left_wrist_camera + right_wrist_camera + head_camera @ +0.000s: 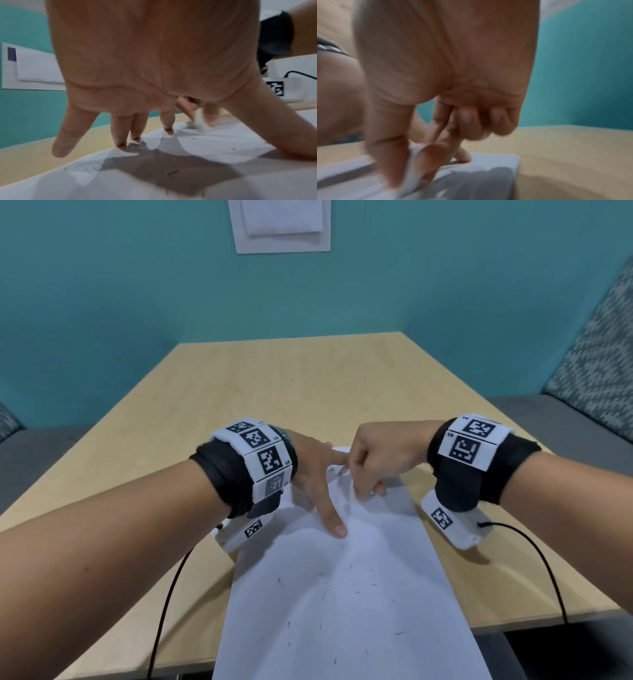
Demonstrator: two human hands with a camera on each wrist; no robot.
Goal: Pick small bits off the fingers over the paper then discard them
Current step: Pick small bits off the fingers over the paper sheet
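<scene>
A white paper (342, 604) speckled with small dark bits (352, 580) lies at six o'clock on the wooden table (274, 378), its far end under the left hand (315, 470), fingers spread and pressing, and at one o'clock the right hand (376, 460) pinching the sheet's far edge, teal wall (137, 285) beyond.

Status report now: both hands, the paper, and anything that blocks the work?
Left hand open, fingertips on paper. Right hand pinching the paper's far edge. Small dark bits scattered on the sheet. Nothing in the way.
</scene>
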